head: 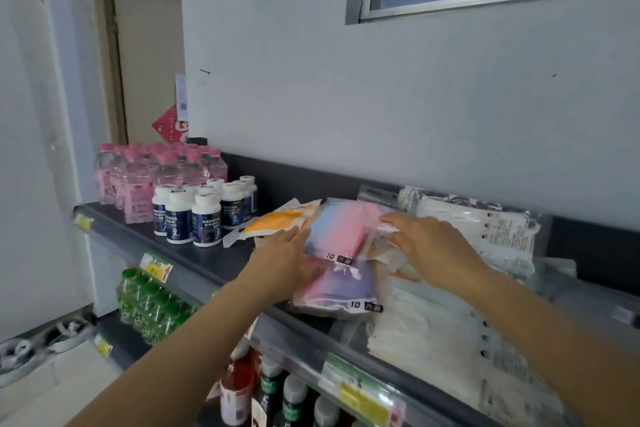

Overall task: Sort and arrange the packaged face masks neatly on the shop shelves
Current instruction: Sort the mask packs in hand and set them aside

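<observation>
1. Left hand (287, 262) flat, fingers straight, pressing the left edge of the pink-and-blue mask pack (341, 229) on the top shelf (194, 253).
2. Right hand (431, 248) pinches a clear packet (382, 250) at that pack's right side.
3. White mask packs (485, 229) lie just right, orange pack (277, 218) left.

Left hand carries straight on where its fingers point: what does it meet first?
Probably the blue-and-pink mask pack, whose left edge lies at the fingertips of the left hand; the orange pack sits alongside.
</observation>
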`<state>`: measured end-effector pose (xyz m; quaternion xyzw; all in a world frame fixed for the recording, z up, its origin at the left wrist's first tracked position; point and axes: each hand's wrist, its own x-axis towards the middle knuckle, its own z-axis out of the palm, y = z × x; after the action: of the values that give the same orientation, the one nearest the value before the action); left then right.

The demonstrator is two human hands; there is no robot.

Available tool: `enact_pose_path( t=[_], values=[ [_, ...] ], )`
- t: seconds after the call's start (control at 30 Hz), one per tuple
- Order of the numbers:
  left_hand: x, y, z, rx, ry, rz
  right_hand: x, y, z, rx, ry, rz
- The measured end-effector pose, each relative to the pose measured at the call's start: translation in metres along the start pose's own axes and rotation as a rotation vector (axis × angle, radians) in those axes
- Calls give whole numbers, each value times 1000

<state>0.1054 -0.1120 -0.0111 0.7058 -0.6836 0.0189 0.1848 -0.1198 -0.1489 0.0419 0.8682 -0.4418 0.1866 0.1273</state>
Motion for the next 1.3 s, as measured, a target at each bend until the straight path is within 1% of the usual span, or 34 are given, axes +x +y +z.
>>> enact_pose_path(
  t=[0.07, 0.13, 0.2, 0.27, 0.3, 0.37, 0.43, 0.47, 0.53, 0.6, 0.67, 0.77, 0.83, 0.93, 1.07, 1.13, 1.2, 1.23, 1.27, 1.3],
  values=[
    [17, -11, 7, -24, -120, 33, 6, -5, -2, 63, 15, 65],
    [29, -21, 12, -90, -177, 94, 14, -11, -5, 87, 30, 139],
    [35, -28, 13, -121, -135, 183, 22, -21, -8, 122, 87, 202],
    [37, -32, 13, -120, -50, 276, 28, -33, -9, 136, 128, 219],
    [36, -34, 13, -121, -9, 312, 30, -41, -7, 100, 104, 215],
    [34, -39, 14, -137, 67, 376, 33, -57, 3, -3, 1, 190],
    [32, -43, 15, -165, 141, 444, 34, -69, 16, -36, -91, 186],
    [31, -45, 16, -182, 157, 469, 34, -72, 24, -46, -121, 189],
    [32, -50, 19, -217, 135, 480, 36, -76, 36, -87, -175, 195],
    [36, -58, 25, -324, 109, 461, 35, -81, 44, -146, -258, 209],
    [39, -65, 32, -503, 93, 444, 35, -87, 47, -154, -304, 237],
    [35, -69, 32, -733, 139, 468, 38, -95, 49, -136, -301, 263],
    [32, -68, 30, -791, 179, 494, 40, -97, 52, -125, -286, 275],
    [29, -63, 26, -804, 220, 512, 42, -101, 54, -132, -204, 283],
    [21, -51, 15, -887, 314, 472, 37, -114, 50, -239, 3, 229],
    [18, -47, 10, -895, 347, 466, 32, -111, 42, -264, 73, 249],
    [14, -43, 8, -839, 376, 518, 26, -105, 29, -197, 167, 310],
    [13, -42, 9, -785, 373, 532, 22, -102, 21, -125, 248, 338],
    [9, -41, 9, -731, 338, 547, 18, -98, 14, -48, 341, 368],
    [6, -41, 11, -665, 269, 574, 14, -94, 7, 23, 428, 408]
  ],
)
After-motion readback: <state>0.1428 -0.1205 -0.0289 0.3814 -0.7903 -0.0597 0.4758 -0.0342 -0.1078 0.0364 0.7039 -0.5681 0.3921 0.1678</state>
